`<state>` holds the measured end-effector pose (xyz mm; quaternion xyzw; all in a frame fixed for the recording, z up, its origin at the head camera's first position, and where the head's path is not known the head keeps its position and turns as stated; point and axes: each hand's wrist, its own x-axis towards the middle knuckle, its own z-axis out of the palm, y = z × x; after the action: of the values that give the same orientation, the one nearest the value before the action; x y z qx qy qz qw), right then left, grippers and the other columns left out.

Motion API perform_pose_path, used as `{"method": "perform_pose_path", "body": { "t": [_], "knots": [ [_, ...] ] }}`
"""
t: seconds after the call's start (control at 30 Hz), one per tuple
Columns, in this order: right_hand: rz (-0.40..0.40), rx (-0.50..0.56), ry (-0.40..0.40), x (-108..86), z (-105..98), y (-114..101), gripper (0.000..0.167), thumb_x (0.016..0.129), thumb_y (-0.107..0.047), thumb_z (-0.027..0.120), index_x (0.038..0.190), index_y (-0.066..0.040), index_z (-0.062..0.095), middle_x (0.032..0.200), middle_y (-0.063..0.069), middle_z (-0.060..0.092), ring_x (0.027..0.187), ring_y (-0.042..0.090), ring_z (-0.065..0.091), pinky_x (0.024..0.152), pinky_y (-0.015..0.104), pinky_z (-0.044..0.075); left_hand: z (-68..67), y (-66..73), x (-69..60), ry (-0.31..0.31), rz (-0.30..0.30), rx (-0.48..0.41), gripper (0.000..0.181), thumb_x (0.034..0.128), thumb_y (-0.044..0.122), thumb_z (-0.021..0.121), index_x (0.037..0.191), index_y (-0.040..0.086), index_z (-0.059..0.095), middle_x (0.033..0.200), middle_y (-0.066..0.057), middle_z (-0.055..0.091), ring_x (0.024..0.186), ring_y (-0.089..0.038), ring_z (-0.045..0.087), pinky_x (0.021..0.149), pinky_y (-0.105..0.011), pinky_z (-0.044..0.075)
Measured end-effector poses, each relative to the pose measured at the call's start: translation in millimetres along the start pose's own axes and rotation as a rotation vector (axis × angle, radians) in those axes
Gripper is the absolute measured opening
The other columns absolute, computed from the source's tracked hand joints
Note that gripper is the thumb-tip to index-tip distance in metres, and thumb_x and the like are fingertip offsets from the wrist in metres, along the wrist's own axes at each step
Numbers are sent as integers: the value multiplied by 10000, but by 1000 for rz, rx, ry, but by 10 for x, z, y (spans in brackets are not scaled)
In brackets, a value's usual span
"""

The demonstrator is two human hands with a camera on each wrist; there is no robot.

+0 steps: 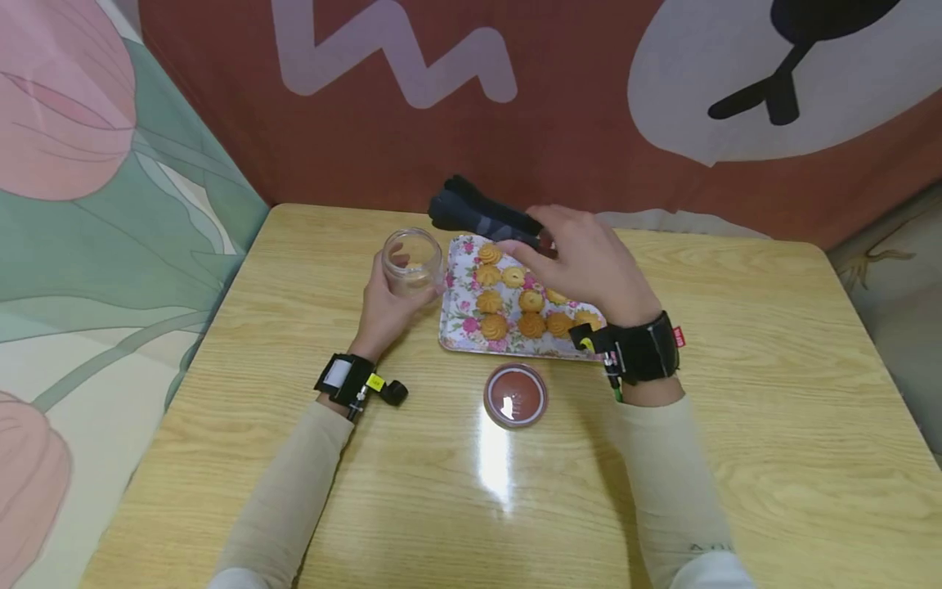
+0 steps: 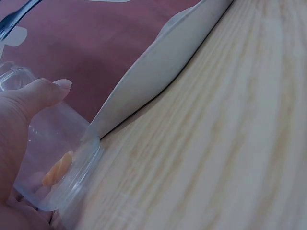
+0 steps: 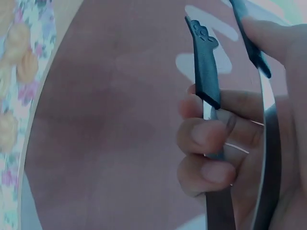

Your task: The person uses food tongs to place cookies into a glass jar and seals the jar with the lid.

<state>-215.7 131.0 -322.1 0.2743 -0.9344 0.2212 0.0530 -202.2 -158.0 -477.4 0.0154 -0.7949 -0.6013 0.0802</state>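
Note:
My left hand (image 1: 384, 309) holds a clear jar (image 1: 407, 285) with its mouth up, left of a flowered tray (image 1: 450, 337). One piece of cookie (image 2: 57, 169) lies low in the jar in the left wrist view. Above the tray's back edge, my right hand (image 1: 592, 262) grips black tongs (image 1: 471, 211), their tips toward the jar. In the right wrist view the thumb is on one arm of the tongs (image 3: 207, 72) and the fingers curl round the other. The two arms stand apart, and no cookie shows between them.
Several golden cookies (image 1: 531, 325) sit on the tray, partly covered by my right hand and wrist. A round reddish lid (image 1: 516, 396) lies on the wooden table (image 1: 427, 491) in front of the tray. A patterned red cloth (image 1: 574, 147) hangs behind the table.

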Motion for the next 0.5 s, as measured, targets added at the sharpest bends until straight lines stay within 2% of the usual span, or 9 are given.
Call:
{"method": "perform_pose_path", "body": {
  "t": [0.1, 0.27, 0.4, 0.5],
  "knots": [
    [22, -19, 41, -113, -66, 103, 569, 986, -621, 630, 1218, -104, 679, 754, 71, 558, 655, 222, 505, 567, 342, 387, 0, -7, 8, 2, 3, -5, 993, 774, 287, 951, 1576, 179, 376, 1507, -148, 543, 1414, -295, 509, 1242, -491, 383],
    [61, -57, 60, -303, -123, 325, 592, 971, -611, 662, 1317, -131, 665, 771, 59, 582, 647, 213, 508, 550, 336, 389, 2, -29, 11, -3, -10, -14, 1006, 773, 296, 953, 1583, 173, 368, 1518, -149, 532, 1418, -310, 500, 1249, -515, 369],
    [97, -92, 55, -446, -125, 500, 544, 966, -576, 693, 1257, -116, 676, 780, 64, 610, 631, 215, 519, 548, 333, 393, -5, -39, 8, -8, -15, -12, 1015, 770, 301, 954, 1587, 185, 363, 1523, -145, 530, 1412, -309, 508, 1246, -516, 375],
    [131, -117, 26, -544, -114, 597, 524, 962, -575, 697, 1154, -87, 680, 761, 77, 609, 623, 219, 520, 549, 326, 380, -17, -37, 13, -10, -7, -9, 1003, 777, 313, 949, 1585, 208, 364, 1528, -143, 526, 1419, -303, 504, 1249, -518, 371]
  ]
}}
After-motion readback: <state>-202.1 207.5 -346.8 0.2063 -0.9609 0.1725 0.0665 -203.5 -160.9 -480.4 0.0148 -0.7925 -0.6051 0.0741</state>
